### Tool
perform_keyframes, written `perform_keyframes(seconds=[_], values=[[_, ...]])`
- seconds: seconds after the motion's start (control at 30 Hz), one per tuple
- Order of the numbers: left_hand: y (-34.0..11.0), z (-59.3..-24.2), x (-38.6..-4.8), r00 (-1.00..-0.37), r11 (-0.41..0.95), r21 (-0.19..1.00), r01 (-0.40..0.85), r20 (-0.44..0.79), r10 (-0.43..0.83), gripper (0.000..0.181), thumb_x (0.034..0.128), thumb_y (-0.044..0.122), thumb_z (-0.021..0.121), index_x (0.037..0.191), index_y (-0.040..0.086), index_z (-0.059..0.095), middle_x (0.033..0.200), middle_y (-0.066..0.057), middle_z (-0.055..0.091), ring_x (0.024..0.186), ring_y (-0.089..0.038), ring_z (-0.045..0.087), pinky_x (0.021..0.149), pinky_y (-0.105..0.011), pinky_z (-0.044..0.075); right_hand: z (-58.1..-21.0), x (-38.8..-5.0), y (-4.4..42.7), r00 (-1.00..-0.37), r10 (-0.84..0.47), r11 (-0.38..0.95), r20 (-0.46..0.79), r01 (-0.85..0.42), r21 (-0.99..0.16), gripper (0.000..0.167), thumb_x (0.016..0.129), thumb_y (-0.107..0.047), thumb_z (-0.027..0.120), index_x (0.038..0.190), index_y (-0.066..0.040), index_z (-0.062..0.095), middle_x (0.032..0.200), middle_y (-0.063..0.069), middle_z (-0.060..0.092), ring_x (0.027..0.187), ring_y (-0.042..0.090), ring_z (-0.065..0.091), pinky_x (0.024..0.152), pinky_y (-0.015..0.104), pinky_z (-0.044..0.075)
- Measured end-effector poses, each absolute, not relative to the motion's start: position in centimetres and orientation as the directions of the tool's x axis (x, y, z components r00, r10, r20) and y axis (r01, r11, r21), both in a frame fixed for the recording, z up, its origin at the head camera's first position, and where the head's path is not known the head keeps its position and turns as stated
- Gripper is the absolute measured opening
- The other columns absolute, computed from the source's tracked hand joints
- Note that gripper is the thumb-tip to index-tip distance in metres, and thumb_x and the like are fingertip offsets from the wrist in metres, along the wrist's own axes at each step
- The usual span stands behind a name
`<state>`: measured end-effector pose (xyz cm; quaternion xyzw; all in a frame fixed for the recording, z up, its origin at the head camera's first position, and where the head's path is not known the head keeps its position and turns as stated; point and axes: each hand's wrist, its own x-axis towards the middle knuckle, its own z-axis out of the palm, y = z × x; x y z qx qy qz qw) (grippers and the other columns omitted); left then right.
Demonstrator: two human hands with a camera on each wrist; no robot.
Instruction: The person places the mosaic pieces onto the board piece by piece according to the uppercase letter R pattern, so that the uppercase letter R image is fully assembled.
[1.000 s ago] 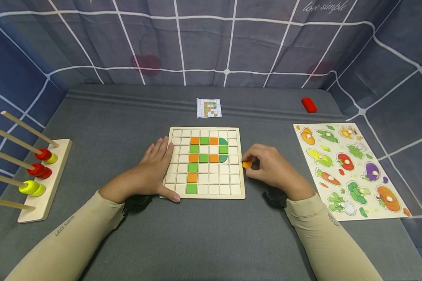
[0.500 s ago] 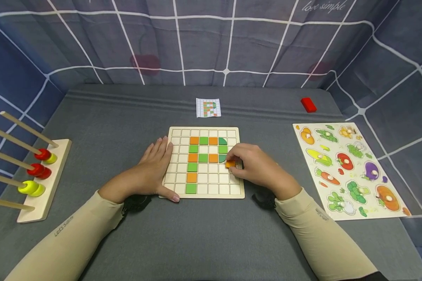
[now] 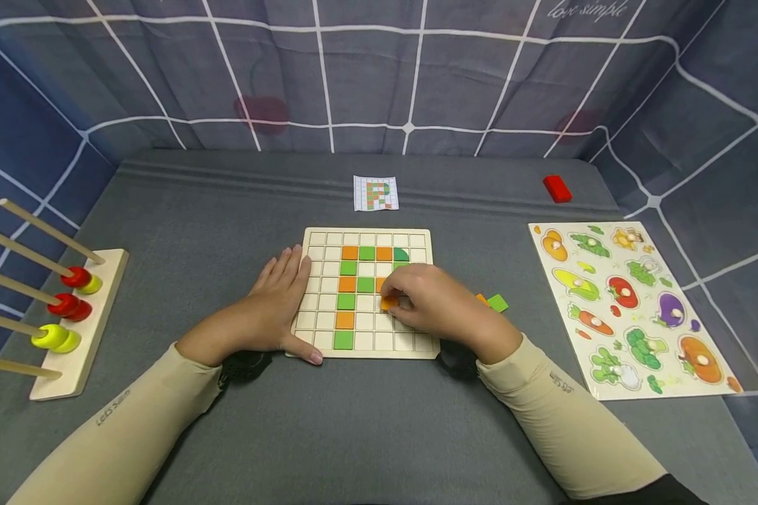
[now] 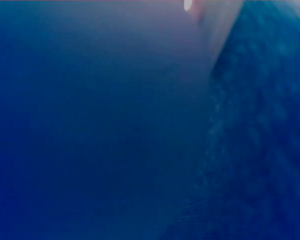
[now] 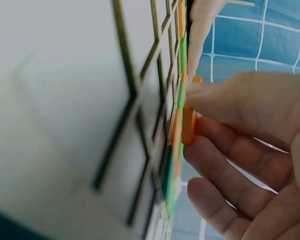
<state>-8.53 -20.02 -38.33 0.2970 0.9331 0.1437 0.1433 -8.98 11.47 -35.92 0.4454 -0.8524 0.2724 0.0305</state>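
Note:
On the grey table lies a wooden grid board [image 3: 366,354] with orange and green squares and a rounded dark green piece [image 3: 401,254] in its cells. My left hand [image 3: 271,298] rests with straight fingers on the board's left edge. Over the board's middle-right cells, my right hand [image 3: 439,301] pinches an orange tile [image 5: 189,122] between thumb and fingers, just below the row of coloured squares. The right hand hides some cells and pieces on that side. The left wrist view is dark and blurred.
A small pattern card [image 3: 375,193] lies behind the board. Loose green [image 3: 497,302] and orange tiles [image 3: 482,299] lie right of the right hand. A vegetable puzzle board [image 3: 632,308] and red block [image 3: 556,189] are at right, a peg stand with rings [image 3: 104,294] at left.
My right hand has carried the orange tile leftward from beside the board's right edge to over its cells. Loose tiles at the right have come into view. The left hand stays put.

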Motion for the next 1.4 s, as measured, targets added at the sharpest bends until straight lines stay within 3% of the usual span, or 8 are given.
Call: perform_keyframes(seconds=[0.67, 1.4], values=[[-20.0, -38.3, -8.5, -0.783, 0.789, 0.332, 0.517, -0.187, 0.593, 0.166, 0.0585, 0.091, 0.077, 0.162, -0.013, 0.0, 0.167, -0.034, -0.013, 0.154, -0.047, -0.015, 0.122, -0.059, -0.007, -36.1, -9.1, 8.5, -0.588, -0.771, 0.455, 0.245, -0.778, -0.434, 0.015, 0.085, 0.007, 0.076, 0.091, -0.007, 0.074, 0.086, -0.002, 0.068, 0.079, 0.012, 0.061, 0.08, 0.029, 0.051], [-20.2, -38.4, -8.6, -0.786, 0.793, 0.329, 0.513, -0.192, 0.588, 0.165, 0.0594, 0.092, 0.076, 0.163, -0.012, 0.001, 0.168, -0.034, -0.013, 0.155, -0.047, -0.014, 0.122, -0.059, -0.007, -36.3, -9.1, 7.8, -0.727, -0.65, 0.541, 0.221, -0.647, -0.537, 0.016, 0.082, 0.001, 0.088, 0.08, -0.013, 0.08, 0.077, -0.008, 0.072, 0.074, 0.01, 0.065, 0.072, 0.028, 0.053]])
